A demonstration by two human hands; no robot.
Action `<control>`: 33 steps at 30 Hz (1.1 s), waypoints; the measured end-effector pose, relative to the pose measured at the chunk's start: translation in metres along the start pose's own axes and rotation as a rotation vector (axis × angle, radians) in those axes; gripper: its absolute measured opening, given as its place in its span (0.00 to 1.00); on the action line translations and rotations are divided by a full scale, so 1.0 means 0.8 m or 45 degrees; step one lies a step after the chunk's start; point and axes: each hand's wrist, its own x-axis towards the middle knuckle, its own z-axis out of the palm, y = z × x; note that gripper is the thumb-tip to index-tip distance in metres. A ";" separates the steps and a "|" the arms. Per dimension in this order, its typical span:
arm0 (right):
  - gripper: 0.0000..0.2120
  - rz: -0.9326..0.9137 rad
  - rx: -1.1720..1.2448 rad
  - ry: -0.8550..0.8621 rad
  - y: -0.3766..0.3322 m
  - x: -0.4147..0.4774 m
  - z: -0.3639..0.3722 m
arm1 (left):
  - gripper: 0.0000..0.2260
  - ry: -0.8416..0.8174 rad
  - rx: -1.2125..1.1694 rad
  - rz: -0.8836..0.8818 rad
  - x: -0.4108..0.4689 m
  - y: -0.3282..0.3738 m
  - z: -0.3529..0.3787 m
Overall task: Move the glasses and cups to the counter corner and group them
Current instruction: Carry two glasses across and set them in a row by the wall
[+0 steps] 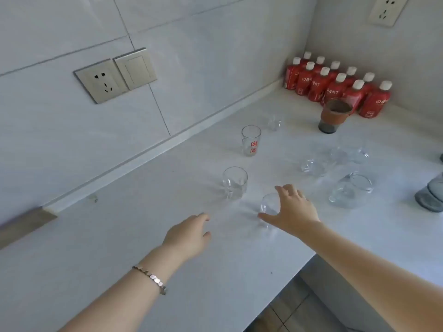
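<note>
Several clear glasses stand scattered on the white counter (119, 248). My right hand (292, 209) curves around a small clear glass (269, 207), thumb below it and fingers above; I cannot tell whether it grips the glass. My left hand (189, 236) hovers open over bare counter, left of that glass. A clear cup (234, 183) stands just beyond my hands. Farther back stand a tall glass with red print (250, 140) and a tiny glass (274, 122). A glass mug with a handle (350, 190) and more small glasses (335, 158) sit to the right.
Red bottles with white caps (335, 85) fill the counter corner, with a brown and grey cup (334, 115) in front of them. A grey vessel (431, 195) sits at the right edge. The counter's front edge (275, 293) drops to the floor. Wall sockets (112, 75) are on the left.
</note>
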 end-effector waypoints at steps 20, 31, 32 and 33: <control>0.45 0.115 0.540 -0.181 0.061 0.043 0.023 | 0.42 0.243 -0.473 -0.156 0.208 0.076 0.018; 0.44 -0.260 0.485 -0.181 -0.027 0.043 0.014 | 0.30 0.568 -1.028 -0.329 0.054 -0.035 0.050; 0.44 -0.304 0.482 -0.205 -0.048 0.041 0.018 | 0.30 0.592 -1.050 -0.361 0.037 -0.055 0.048; 0.44 -0.347 0.472 -0.228 -0.070 0.038 0.023 | 0.31 0.620 -1.066 -0.398 0.019 -0.077 0.045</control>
